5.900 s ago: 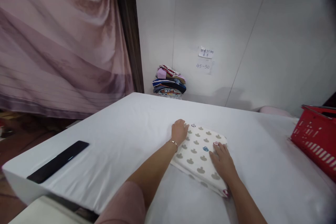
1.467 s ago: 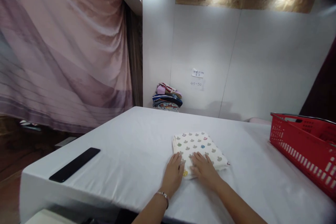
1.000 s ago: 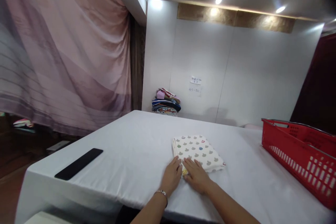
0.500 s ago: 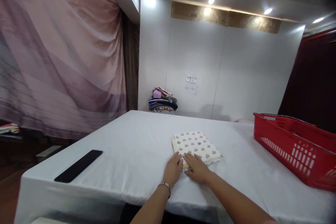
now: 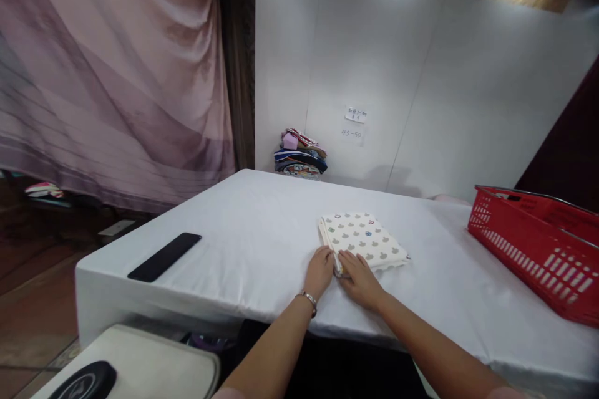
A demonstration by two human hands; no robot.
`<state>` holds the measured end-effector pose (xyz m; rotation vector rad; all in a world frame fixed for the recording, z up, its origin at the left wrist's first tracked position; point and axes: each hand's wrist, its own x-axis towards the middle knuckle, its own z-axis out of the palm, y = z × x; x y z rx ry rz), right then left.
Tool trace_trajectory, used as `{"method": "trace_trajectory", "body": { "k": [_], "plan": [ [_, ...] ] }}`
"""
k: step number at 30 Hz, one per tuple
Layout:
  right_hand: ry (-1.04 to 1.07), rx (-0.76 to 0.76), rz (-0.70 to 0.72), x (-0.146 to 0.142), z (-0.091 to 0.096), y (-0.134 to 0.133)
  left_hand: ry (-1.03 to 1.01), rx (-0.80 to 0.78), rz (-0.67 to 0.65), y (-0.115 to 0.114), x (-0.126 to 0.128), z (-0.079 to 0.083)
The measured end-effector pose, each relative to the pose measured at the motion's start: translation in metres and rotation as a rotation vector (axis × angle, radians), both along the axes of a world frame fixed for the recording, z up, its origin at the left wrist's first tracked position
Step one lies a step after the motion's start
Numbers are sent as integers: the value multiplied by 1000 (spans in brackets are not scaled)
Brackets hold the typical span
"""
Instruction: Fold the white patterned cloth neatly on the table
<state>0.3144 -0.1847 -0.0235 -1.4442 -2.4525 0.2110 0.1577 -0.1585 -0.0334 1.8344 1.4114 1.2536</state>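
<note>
A folded white cloth garment (image 5: 362,237) lies flat on the table, printed with grey animal-head shapes and a few coloured ones. Its layers show along the left edge. My right hand (image 5: 360,280) rests palm down on the near left corner, fingers stretched out over the fabric. Beside it, my left hand (image 5: 321,271) touches the garment's left edge near that corner, its fingers extended and lying low. A bracelet circles my left wrist. My hands cover the near corner of the garment.
The table (image 5: 262,224) has a white cover. A black flat strip (image 5: 165,257) lies near its left front edge. At the right stands a red plastic basket (image 5: 533,249). Folded clothes (image 5: 301,156) are stacked beyond the far edge. A pale stool-like surface (image 5: 154,365) is at lower left.
The camera view has tilted down, so everything sits higher in the picture and the pale surface at lower left shows more. Both hands stay at the garment's near left corner.
</note>
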Motion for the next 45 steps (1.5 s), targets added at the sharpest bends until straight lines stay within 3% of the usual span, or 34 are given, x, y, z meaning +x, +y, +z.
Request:
{"method": "trace_trajectory", "body": {
  "k": [7,12,19,27,37,41,45],
  "plan": [
    [278,77,-93,-3,4,5,62,-82,93,45,0,19],
    [180,133,-204,-22,15,4,92,-123,143,77,4,24],
    [149,166,-307,-34,12,4,66,-129,193,114,6,17],
    [297,126,-328,-34,8,4,-39,-71,233,115,0,2],
    [282,197,-308,-37,-2,0,118,-95,241,142,-7,10],
    [266,238,-258,-37,-6,-1,142,-102,279,139,-11,11],
    [266,275,-223,-36,-7,-2,232,-27,305,127,1,23]
  ]
}}
